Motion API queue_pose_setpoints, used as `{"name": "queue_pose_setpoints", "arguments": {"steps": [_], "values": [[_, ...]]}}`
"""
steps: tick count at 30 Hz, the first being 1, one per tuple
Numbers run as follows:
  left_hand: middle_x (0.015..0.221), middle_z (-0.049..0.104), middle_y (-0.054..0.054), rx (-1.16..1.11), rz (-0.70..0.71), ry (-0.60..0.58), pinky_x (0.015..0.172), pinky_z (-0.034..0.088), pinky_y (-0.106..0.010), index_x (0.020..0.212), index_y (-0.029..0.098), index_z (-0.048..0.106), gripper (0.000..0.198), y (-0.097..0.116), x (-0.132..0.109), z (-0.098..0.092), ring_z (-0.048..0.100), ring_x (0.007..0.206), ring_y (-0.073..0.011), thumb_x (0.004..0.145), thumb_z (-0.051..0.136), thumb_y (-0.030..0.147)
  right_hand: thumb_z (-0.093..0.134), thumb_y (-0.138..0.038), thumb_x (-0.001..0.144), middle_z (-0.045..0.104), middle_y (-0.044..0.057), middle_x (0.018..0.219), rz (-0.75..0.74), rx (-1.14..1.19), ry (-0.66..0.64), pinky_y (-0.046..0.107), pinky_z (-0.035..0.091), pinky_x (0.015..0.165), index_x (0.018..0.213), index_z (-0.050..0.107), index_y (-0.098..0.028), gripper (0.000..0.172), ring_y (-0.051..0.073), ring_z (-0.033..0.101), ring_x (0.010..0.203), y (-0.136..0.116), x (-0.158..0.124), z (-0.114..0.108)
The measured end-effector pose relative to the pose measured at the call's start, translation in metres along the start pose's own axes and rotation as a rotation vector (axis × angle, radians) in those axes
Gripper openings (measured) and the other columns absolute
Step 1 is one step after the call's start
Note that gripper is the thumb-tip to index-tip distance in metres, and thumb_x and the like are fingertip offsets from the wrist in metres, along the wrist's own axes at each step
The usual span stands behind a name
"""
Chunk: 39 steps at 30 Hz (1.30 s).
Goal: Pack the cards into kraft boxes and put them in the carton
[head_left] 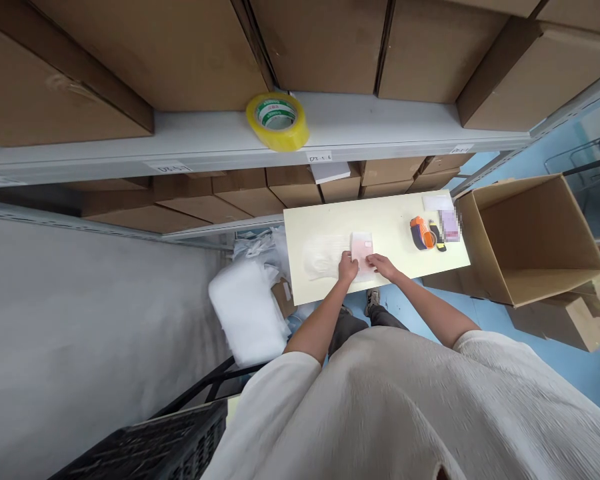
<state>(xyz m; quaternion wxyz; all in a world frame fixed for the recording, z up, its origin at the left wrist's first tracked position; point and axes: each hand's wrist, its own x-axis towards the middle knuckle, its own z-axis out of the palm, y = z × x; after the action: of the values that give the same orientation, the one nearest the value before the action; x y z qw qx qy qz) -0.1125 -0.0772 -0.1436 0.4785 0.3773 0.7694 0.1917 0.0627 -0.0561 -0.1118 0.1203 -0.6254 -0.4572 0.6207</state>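
Observation:
A flat pink packet (361, 248) with a small white label lies on a clear, wrinkled plastic sheet (325, 259) on the cream tabletop (300, 223). My left hand (348, 267) is closed on the packet's lower left edge, thumb on top. From the other side, my right hand (381, 266) grips the lower right edge between thumb and fingers. Farther right on the table rest an orange and dark tape dispenser (421, 233) and a purple printed packet (449, 225), partly blurred.
Beyond the table, a metal shelf (380, 130) bears cardboard boxes (325, 47) and a yellow tape roll (279, 123). An open carton (535, 240) stands at the right. White foam wrap (247, 310) is at the left, a black crate (180, 440) at the lower left.

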Motion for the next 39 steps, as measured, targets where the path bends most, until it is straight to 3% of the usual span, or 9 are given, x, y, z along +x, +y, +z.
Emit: {"name": "queue_pose_setpoints", "arguments": {"steps": [5, 9, 12, 15, 18, 22, 27, 33, 39], "values": [[0.148, 0.062, -0.019, 0.167, 0.076, 0.068, 0.117, 0.048, -0.048, 0.148, 0.021, 0.061, 0.055, -0.009, -0.005, -0.003, 0.06, 0.14, -0.0378, 0.093, 0.067, 0.024, 0.07, -0.049, 0.091, 0.078, 0.008, 0.113, -0.041, -0.037, -0.036, 0.039, 0.059, 0.092, 0.111, 0.077, -0.024, 0.034, 0.025, 0.071, 0.101, 0.009, 0.005, 0.006], [0.145, 0.066, -0.015, 0.122, 0.137, 0.0, 0.118, 0.048, -0.046, 0.153, 0.024, 0.056, 0.06, -0.022, -0.012, -0.007, 0.062, 0.137, -0.0327, 0.093, 0.065, 0.023, 0.062, -0.039, 0.091, 0.077, 0.009, 0.126, -0.107, -0.122, 0.086, 0.042, 0.057, 0.105, 0.114, 0.076, -0.023, 0.032, 0.026, 0.071, 0.112, 0.014, 0.011, 0.002], [0.15, 0.065, -0.014, 0.143, 0.174, -0.074, 0.119, 0.049, -0.045, 0.153, 0.023, 0.057, 0.059, -0.032, -0.019, -0.012, 0.063, 0.138, -0.0302, 0.094, 0.061, 0.021, 0.059, -0.035, 0.09, 0.076, 0.01, 0.131, -0.031, -0.21, 0.248, 0.045, 0.054, 0.112, 0.123, 0.074, -0.023, 0.038, 0.028, 0.069, 0.121, 0.017, 0.017, -0.001], [0.162, 0.059, -0.011, 0.217, 0.212, -0.14, 0.125, 0.046, -0.046, 0.157, 0.025, 0.056, 0.063, -0.038, -0.027, -0.018, 0.06, 0.145, -0.0294, 0.094, 0.057, 0.017, 0.061, -0.035, 0.087, 0.076, 0.012, 0.128, 0.069, -0.212, 0.25, 0.044, 0.055, 0.109, 0.131, 0.071, -0.022, 0.047, 0.03, 0.07, 0.121, 0.018, 0.02, 0.0], [0.17, 0.054, -0.008, 0.275, 0.285, -0.192, 0.13, 0.041, -0.048, 0.16, 0.026, 0.055, 0.07, -0.039, -0.033, -0.023, 0.054, 0.153, -0.0309, 0.092, 0.058, 0.014, 0.062, -0.035, 0.084, 0.077, 0.01, 0.122, 0.058, -0.174, 0.258, 0.043, 0.057, 0.105, 0.135, 0.068, -0.021, 0.054, 0.029, 0.071, 0.115, 0.019, 0.022, 0.003], [0.174, 0.049, -0.005, 0.305, 0.334, -0.247, 0.132, 0.039, -0.049, 0.164, 0.026, 0.053, 0.077, -0.035, -0.037, -0.025, 0.05, 0.156, -0.0328, 0.088, 0.059, 0.014, 0.062, -0.035, 0.08, 0.077, 0.009, 0.116, 0.067, -0.149, 0.297, 0.041, 0.059, 0.1, 0.137, 0.067, -0.019, 0.059, 0.028, 0.073, 0.109, 0.018, 0.024, 0.001], [0.174, 0.05, -0.004, 0.337, 0.354, -0.303, 0.133, 0.036, -0.049, 0.164, 0.029, 0.053, 0.08, -0.026, -0.039, -0.012, 0.047, 0.159, -0.0339, 0.085, 0.062, 0.016, 0.065, -0.035, 0.075, 0.078, 0.009, 0.116, 0.07, -0.111, 0.339, 0.038, 0.06, 0.097, 0.131, 0.07, -0.019, 0.058, 0.027, 0.073, 0.107, 0.017, 0.028, -0.017], [0.179, 0.041, -0.003, 0.372, 0.377, -0.369, 0.134, 0.032, -0.053, 0.168, 0.029, 0.048, 0.085, -0.011, -0.032, 0.009, 0.035, 0.166, -0.0351, 0.084, 0.059, 0.016, 0.067, -0.028, 0.069, 0.076, 0.006, 0.103, 0.089, -0.172, 0.384, 0.038, 0.06, 0.089, 0.107, 0.069, -0.022, 0.038, 0.024, 0.071, 0.094, 0.007, 0.037, -0.045], [0.178, 0.043, 0.0, 0.327, 0.406, -0.431, 0.135, 0.035, -0.05, 0.166, 0.031, 0.049, 0.092, 0.012, -0.021, 0.018, 0.039, 0.164, -0.0328, 0.078, 0.061, 0.009, 0.066, -0.026, 0.067, 0.071, 0.002, 0.089, -0.023, -0.23, 0.444, 0.037, 0.057, 0.085, 0.091, 0.058, -0.027, 0.025, 0.024, 0.067, 0.086, -0.011, 0.034, -0.062]]}}
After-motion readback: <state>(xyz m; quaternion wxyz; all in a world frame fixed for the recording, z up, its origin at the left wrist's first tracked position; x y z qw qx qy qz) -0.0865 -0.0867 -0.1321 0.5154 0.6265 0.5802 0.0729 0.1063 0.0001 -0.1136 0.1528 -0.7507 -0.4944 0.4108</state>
